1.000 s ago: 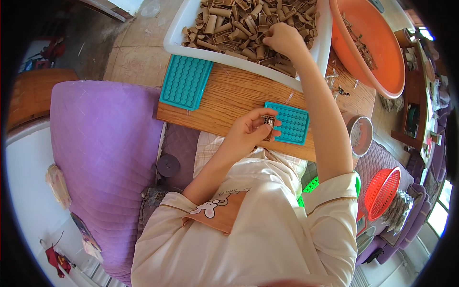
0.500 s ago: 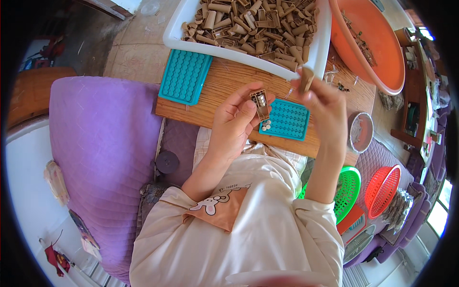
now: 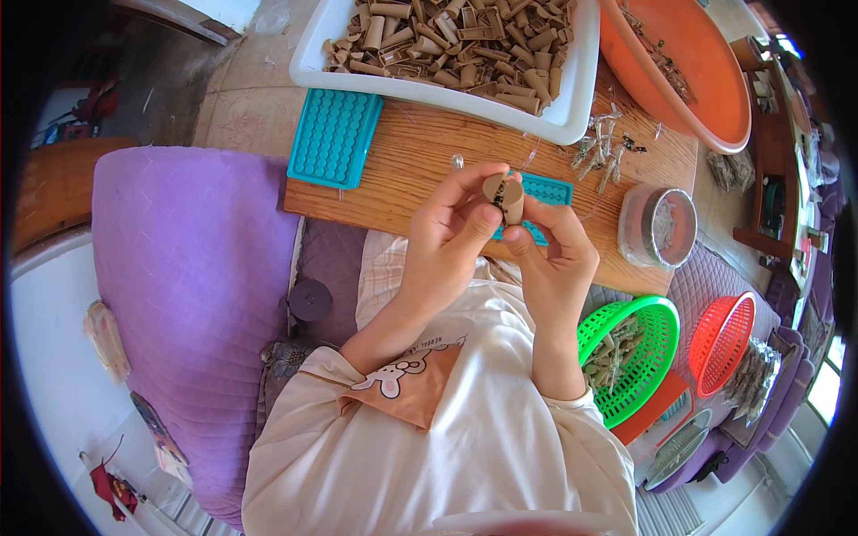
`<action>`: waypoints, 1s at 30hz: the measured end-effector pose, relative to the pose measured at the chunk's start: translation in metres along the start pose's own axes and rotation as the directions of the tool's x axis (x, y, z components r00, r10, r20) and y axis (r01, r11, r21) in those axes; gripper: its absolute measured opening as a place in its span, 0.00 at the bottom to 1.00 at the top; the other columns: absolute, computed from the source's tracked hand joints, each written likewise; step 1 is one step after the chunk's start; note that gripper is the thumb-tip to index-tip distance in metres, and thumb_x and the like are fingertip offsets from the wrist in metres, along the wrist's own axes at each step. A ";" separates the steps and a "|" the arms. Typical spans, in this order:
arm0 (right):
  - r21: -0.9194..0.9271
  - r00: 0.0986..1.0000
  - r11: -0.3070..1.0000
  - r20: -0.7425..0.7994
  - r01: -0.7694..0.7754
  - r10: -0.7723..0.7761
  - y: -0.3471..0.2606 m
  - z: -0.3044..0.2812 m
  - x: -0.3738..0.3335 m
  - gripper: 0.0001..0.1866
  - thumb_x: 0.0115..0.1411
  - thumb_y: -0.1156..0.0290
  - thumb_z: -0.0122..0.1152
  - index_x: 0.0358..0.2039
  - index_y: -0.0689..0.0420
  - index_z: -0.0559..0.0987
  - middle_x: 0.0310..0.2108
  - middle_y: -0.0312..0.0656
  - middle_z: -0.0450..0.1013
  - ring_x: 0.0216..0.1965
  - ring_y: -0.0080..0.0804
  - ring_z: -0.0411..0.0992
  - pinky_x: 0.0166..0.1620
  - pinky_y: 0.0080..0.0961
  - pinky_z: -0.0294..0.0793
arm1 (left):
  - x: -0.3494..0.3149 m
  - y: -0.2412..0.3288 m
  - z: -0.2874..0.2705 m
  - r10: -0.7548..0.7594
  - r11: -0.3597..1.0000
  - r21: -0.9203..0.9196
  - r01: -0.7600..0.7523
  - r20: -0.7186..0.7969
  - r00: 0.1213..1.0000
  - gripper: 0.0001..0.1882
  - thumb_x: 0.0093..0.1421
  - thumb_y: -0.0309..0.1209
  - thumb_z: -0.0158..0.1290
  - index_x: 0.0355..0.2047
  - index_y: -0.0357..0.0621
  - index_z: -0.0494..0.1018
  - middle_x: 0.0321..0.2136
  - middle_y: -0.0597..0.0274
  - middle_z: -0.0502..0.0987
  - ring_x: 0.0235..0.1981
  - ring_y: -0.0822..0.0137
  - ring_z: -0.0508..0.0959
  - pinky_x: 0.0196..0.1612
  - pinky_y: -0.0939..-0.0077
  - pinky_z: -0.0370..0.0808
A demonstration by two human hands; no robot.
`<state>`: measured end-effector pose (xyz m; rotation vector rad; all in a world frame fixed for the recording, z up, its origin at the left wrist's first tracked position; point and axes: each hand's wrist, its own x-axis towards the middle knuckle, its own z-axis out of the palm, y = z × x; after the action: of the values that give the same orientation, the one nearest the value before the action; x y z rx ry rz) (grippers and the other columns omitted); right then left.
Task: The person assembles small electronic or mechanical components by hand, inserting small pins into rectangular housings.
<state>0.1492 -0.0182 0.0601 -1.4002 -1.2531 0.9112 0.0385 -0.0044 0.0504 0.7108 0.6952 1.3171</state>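
Observation:
In front of my chest, both hands hold a small brown plastic casing (image 3: 509,198) between fingertips. My left hand (image 3: 447,219) pinches its left side, thumb in front. From the right, my right hand (image 3: 556,255) presses thumb and forefinger against it. Two shell pieces meet there with a gap, and dark parts show inside. Behind the fingers lies a teal moulded tray (image 3: 552,189) on the wooden table (image 3: 429,134), partly covered by my hands.
A white bin (image 3: 570,127) heaped with brown plastic shells (image 3: 465,40) stands at the far side. Left is another teal tray (image 3: 334,136). An orange basin (image 3: 724,107), wire-like bundles (image 3: 601,147) and a round tub (image 3: 633,230) are on the right. Green (image 3: 663,357) and red (image 3: 722,344) baskets sit nearer.
My right hand has come left and down with a brown shell piece, bringing it against the casing half in my left hand. The view has shifted slightly.

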 end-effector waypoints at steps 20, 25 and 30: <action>-0.081 0.997 0.994 -0.036 -0.074 0.072 0.021 0.010 0.002 0.07 0.43 0.82 0.56 0.26 0.64 0.72 0.24 0.45 0.70 0.24 0.31 0.70 0.24 0.22 0.69 | 0.000 -0.029 0.007 0.126 0.916 0.388 -0.099 -0.044 0.991 0.16 0.55 0.31 0.48 0.41 0.35 0.64 0.35 0.55 0.71 0.36 0.71 0.70 0.39 0.80 0.67; -0.228 0.968 0.973 0.235 -0.036 0.091 0.022 0.003 0.003 0.02 0.48 0.78 0.52 0.24 0.63 0.71 0.19 0.43 0.70 0.21 0.24 0.68 0.23 0.21 0.67 | 0.004 -0.045 -0.002 0.288 0.838 0.491 -0.237 -0.031 0.957 0.11 0.55 0.31 0.46 0.34 0.35 0.66 0.26 0.56 0.72 0.27 0.66 0.72 0.30 0.77 0.69; -0.163 0.984 0.978 0.104 -0.128 0.146 0.047 0.010 -0.007 0.03 0.49 0.76 0.53 0.25 0.62 0.72 0.19 0.41 0.70 0.20 0.21 0.66 0.23 0.19 0.66 | 0.007 -0.056 -0.006 0.206 0.829 0.529 -0.182 0.014 0.978 0.10 0.54 0.30 0.45 0.34 0.36 0.65 0.27 0.55 0.72 0.28 0.67 0.72 0.30 0.77 0.69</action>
<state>0.1490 -0.0206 0.0112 -1.5921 -1.3510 1.0185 0.0682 -0.0038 0.0025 1.2291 1.0649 1.3365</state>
